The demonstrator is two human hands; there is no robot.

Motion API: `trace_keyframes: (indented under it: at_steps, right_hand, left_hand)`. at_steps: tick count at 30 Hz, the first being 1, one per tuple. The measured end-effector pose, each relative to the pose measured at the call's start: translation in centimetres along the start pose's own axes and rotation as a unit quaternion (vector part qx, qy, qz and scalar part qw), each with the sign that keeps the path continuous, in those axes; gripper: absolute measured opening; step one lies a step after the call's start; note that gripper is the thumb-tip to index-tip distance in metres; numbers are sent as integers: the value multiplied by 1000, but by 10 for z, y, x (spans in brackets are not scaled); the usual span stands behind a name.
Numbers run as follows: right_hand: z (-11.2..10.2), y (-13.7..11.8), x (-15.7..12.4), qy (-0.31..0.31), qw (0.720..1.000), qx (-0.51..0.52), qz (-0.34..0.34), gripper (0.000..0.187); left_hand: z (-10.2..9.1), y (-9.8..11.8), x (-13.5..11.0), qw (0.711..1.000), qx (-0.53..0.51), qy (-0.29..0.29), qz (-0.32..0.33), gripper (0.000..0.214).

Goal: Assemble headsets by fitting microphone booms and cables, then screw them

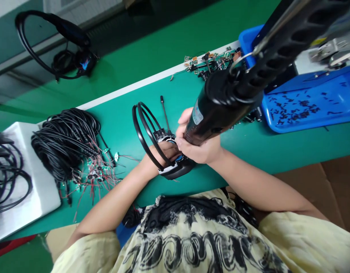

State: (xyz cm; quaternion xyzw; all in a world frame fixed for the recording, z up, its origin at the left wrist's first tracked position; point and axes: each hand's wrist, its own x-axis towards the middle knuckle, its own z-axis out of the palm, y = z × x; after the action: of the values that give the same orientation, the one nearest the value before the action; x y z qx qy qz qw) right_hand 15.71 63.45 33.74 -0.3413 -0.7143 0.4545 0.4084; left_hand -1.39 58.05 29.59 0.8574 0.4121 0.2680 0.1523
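Observation:
A black headset (pixel 177 170) with a double-loop headband (pixel 143 129) lies on the green table in front of me. My left hand (pixel 165 151) reaches through the headband and is closed on the headset's ear cup, its fingertips partly hidden. A thin microphone boom (pixel 164 112) points away from me. My right hand (pixel 202 149) is wrapped round a black electric screwdriver (pixel 217 110), held above the ear cup with its tip hidden behind my fingers.
Bundled black cables (pixel 67 144) with bare red wires lie on the left, beside a white foam tray (pixel 46 189). A blue bin (pixel 286 123) of small black parts stands right. Circuit pieces (pixel 212 62) lie behind. Another headset (pixel 85 62) is at far left.

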Motion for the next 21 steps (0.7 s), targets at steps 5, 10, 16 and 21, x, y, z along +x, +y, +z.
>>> trace_keyframes:
  at_steps: [5, 10, 16, 21]
  right_hand:
    - [4, -1, 1, 55, 996, 70, -18, 31]
    - [5, 1, 3, 69, 993, 95, -22, 30]
    - [3, 0, 4, 50, 990, 122, -50, 27]
    - [4, -3, 6, 39, 993, 110, -28, 29]
  left_hand:
    - [1, -3, -3, 999, -28, 21, 17, 27]
    - [3, -5, -4, 1000, -28, -2, 3, 32]
    - [2, -2, -4, 999, -41, 26, 18, 27]
    - [-3, 1, -1, 998, -52, 14, 17, 22]
